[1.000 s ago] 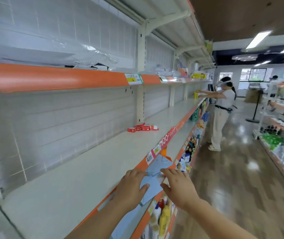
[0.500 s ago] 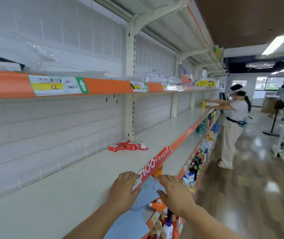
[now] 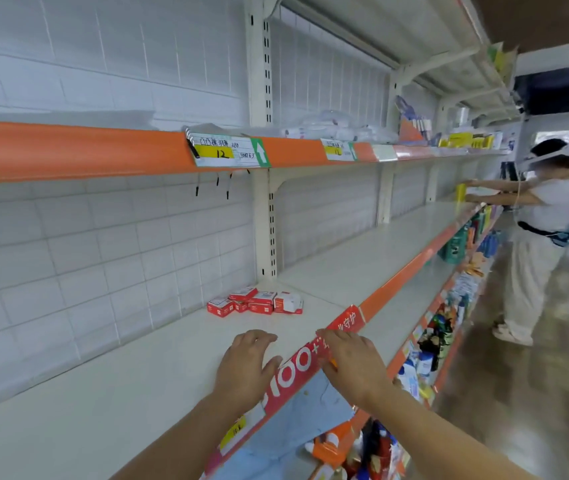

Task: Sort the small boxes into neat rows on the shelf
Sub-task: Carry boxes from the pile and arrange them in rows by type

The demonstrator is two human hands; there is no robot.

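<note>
Reaching toward the small boxes is, by my judgement, the step in hand, and neither hand has them yet. They sit as a loose red-and-white cluster on the white shelf, back near the tiled wall and just left of the upright post, lying at mixed angles with no row formed. The left hand hovers over the shelf near its front edge, fingers relaxed and slightly spread, holding nothing. The right hand lies over the red promotional strip on the shelf's lip, fingers extended and also empty; whether it actually touches the strip I cannot tell. To do this well, both hands should travel forward past the strip and come down on either side of the cluster, not on top of it. Light cartons like these will probably slide easily on the smooth surface, so a gentle push with flat fingers could square them against the back wall, while the tilted ones need lifting and turning first so all faces point the same way. A sudden sweep risks scattering them. Farther down the aisle another person works at the same shelving, well apart from the boxes
</note>
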